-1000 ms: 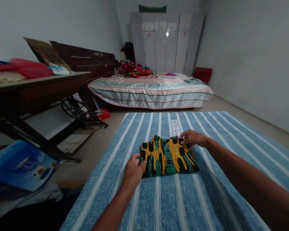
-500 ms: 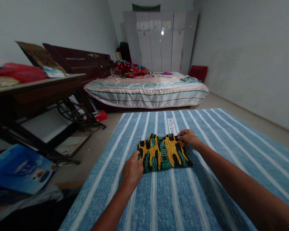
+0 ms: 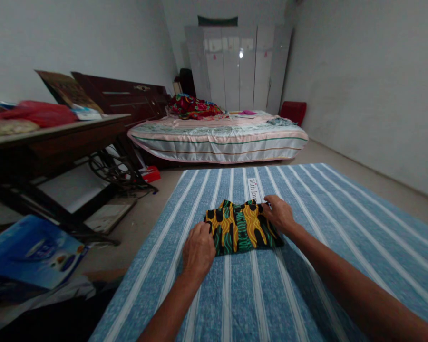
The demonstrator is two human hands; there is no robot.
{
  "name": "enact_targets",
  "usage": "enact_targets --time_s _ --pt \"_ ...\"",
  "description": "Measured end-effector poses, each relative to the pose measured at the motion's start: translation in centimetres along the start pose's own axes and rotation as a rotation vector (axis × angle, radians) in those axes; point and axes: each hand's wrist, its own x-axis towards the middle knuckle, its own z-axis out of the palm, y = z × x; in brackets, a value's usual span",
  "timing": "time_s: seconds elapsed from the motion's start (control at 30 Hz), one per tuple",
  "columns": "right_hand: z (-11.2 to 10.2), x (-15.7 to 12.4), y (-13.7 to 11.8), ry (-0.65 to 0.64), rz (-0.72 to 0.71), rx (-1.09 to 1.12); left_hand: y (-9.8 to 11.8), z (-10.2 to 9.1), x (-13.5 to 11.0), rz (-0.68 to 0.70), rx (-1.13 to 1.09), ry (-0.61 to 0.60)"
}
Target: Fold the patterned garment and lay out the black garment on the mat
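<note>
A folded shirt (image 3: 240, 228) in black, yellow and green, its collar at the far edge, lies on a blue bed sheet with white stripes (image 3: 203, 304). My left hand (image 3: 199, 247) is closed on the shirt's left edge, with the fingertips partly hidden behind the hand. At the far right corner, my right hand (image 3: 278, 212) has thumb and fingers closed on the cloth. The shirt rests flat between both hands. Just beyond the collar, the sheet bears a white printed label (image 3: 252, 189).
Across a strip of floor stands another bed (image 3: 217, 142) with a red floral blanket (image 3: 194, 105) on it. To the left are a sewing machine table (image 3: 57, 137) and a blue box (image 3: 32, 251). A wardrobe (image 3: 231, 66) stands at the back.
My left hand has shifted slightly to the right over the shirt's edge. My right hand sits a little lower on the corner. The view has tilted up slightly.
</note>
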Motion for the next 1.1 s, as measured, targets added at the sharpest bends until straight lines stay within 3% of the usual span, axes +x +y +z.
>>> enact_targets --time_s 0.07,0.17,0.27,0.4,0.57,0.77,0.87,1.0,1.1 --pt "-0.2 -1.9 -1.2 0.018 -0.153 -0.027 1.0 0.4 0.8 0.104 -0.059 0.018" --pt "0.6 -5.3 -2.3 0.092 -0.383 -0.107 3.1 1.7 2.7 0.258 -0.133 -0.079" --pt "2.4 -9.0 -2.2 0.075 -0.306 -0.209 4.7 3.1 4.3 0.302 -0.111 -0.257" --pt "4.5 -12.2 -1.0 0.074 -0.232 -0.322 5.0 4.4 5.0 0.15 -0.059 -0.388" --pt "5.0 -12.6 -0.5 0.087 -0.205 -0.353 4.5 5.0 5.0 0.136 -0.05 -0.373" --pt "4.1 -12.4 -0.9 0.113 -0.23 -0.377 3.8 4.3 4.3 0.133 -0.058 -0.244" --pt "3.7 -12.1 -1.8 0.155 -0.353 -0.389 2.7 3.6 3.8 0.072 0.007 -0.187" --pt "3.7 -11.3 -3.9 0.107 -0.581 -0.411 1.0 3.5 3.5 -0.027 0.098 -0.223" --pt "4.0 -10.8 -4.9 0.037 -0.59 -0.456 0.3 3.7 3.5 -0.071 0.125 -0.245"
